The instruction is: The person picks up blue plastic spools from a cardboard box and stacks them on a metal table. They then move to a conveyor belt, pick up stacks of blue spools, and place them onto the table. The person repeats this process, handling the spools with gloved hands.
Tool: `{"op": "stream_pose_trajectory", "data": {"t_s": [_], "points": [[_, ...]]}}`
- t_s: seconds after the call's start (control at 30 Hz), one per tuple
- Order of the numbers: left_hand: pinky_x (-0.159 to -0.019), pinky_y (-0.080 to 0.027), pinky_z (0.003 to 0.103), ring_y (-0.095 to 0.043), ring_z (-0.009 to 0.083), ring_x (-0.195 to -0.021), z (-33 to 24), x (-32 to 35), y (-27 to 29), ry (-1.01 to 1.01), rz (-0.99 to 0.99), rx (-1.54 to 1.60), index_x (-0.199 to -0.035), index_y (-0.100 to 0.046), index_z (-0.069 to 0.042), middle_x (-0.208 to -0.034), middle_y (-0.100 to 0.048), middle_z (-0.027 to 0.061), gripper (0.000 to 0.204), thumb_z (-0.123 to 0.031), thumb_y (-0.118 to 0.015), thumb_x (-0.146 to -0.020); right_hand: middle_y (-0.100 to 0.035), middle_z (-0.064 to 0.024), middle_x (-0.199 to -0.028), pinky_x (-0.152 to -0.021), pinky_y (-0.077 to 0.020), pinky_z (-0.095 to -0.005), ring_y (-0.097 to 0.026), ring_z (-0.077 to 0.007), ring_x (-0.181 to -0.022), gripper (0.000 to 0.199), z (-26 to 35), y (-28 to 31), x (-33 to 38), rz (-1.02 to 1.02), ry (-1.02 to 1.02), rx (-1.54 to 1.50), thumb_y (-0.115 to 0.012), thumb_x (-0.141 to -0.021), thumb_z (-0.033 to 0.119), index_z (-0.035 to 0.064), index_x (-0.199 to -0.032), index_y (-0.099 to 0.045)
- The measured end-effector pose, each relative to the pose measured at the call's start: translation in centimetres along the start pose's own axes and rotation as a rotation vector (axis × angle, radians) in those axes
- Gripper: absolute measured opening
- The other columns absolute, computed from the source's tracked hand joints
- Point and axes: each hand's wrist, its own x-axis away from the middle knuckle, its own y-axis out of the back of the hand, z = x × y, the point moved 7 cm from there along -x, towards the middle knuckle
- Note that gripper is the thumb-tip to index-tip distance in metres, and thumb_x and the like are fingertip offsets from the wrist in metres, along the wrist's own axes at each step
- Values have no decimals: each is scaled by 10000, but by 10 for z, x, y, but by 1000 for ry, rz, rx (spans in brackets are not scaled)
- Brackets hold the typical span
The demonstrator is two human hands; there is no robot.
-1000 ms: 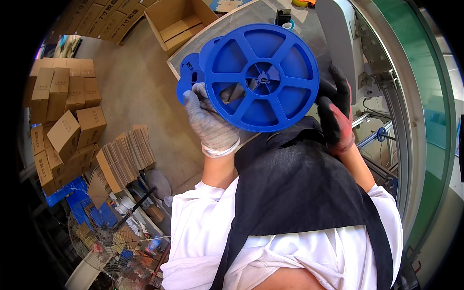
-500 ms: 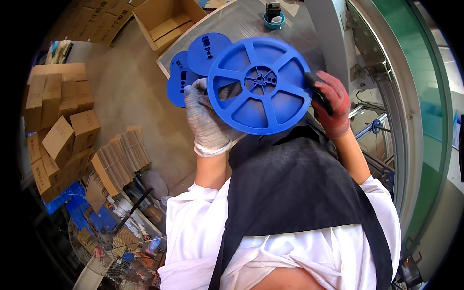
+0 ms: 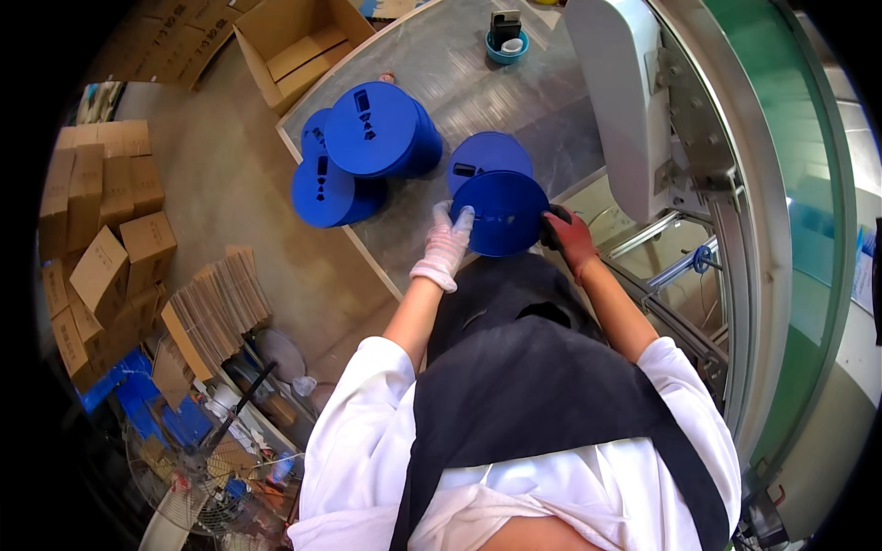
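- While the left hand [image 3: 445,242] and right hand [image 3: 571,241] gripped a tilted blue disc [image 3: 501,231], it was at the near edge of the counter [image 3: 537,101];
- uneven grip could have let it slip.

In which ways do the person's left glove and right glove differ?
The left glove is pale with pinkish lines, while the right glove is red with black at the fingers. The left glove reaches onto the face of the blue reel disc; the right glove is at its right edge. Both touch this disc.
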Motion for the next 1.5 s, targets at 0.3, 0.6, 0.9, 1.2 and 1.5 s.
{"op": "stream_pose_trajectory", "data": {"t_s": [0.3,0.6,0.9,1.2,1.5], "points": [[-956,-404,414,-528,391,-1123,-39,-77,-4,44,-52,-474,-1349,-343,-89,-1227,-540,240,615,-440,-512,-873,-619,-152,-1127,-861,-460,-418,-577,-331,-1052,614,44,-14,-82,-108,48,1050,-494,-853,533,119,-1305,-444],[-994,-355,368,-429,294,-1240,26,-84,9,157,-123,78,-1421,-307,-162,-1383,-420,170,645,-490,-473,-892,-577,-222,-1168,-895,-428,-431,-552,-370,-1071,694,-61,54,-23,-326,24,698,-521,-830,520,80,-1356,-412],[-1053,-316,434,-347,312,-1305,145,-14,-17,554,349,426,-1420,-272,-109,-1413,-362,150,631,-417,-482,-911,-637,-99,-730,-481,-417,-309,-566,-192,-540,279,-408,59,199,-491,-716,-421,-513,-887,371,164,-1071,-550],[-872,-452,332,-560,192,-977,100,51,-88,323,704,-272,-1207,-487,-108,-1066,-568,64,415,-404,-468,-917,-671,-104,-965,-654,-467,-284,-627,-173,-805,444,-490,-28,315,-685,-250,-874,-548,-901,289,95,-1296,-490],[-777,-480,350,-579,196,-924,209,164,-300,244,1044,-583,-1129,-568,-118,-1015,-624,77,350,-363,-496,-889,-631,-40,-815,-591,-438,-282,-566,-135,-665,278,-779,-183,461,-1202,-476,-783,-545,-869,341,85,-946,-623]]}}
